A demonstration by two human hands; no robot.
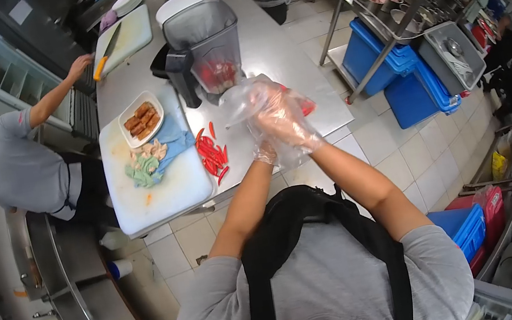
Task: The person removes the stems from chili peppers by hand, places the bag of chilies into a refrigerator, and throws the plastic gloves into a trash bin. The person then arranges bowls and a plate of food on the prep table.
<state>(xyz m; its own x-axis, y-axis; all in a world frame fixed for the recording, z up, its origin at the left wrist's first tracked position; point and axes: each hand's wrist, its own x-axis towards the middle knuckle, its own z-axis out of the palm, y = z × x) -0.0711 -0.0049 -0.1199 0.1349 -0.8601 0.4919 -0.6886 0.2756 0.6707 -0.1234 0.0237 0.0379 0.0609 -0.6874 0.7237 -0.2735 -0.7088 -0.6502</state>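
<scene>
My right hand (282, 114) is in a loose clear plastic glove, raised over the steel table's near edge. Below and beside it, my left hand (265, 152) shows only its gloved wrist and lower part; its fingers are hidden behind the right hand and crinkled plastic. Loose clear plastic (237, 104) hangs at the fingertips, and a red item (307, 107) shows just right of the hands. Beyond them stands a clear blender jug (212, 50) with red pieces at its bottom. Several red chillies (211, 154) lie on the steel left of my hands.
A white cutting board (163, 205) holds a dish of browned rolls (142, 119) and crumpled cloths (152, 159). Farther back, an orange-handled knife (107, 53) lies on another board (139, 38), near a co-worker's hand (79, 67). Blue bins (416, 91) stand right of the table.
</scene>
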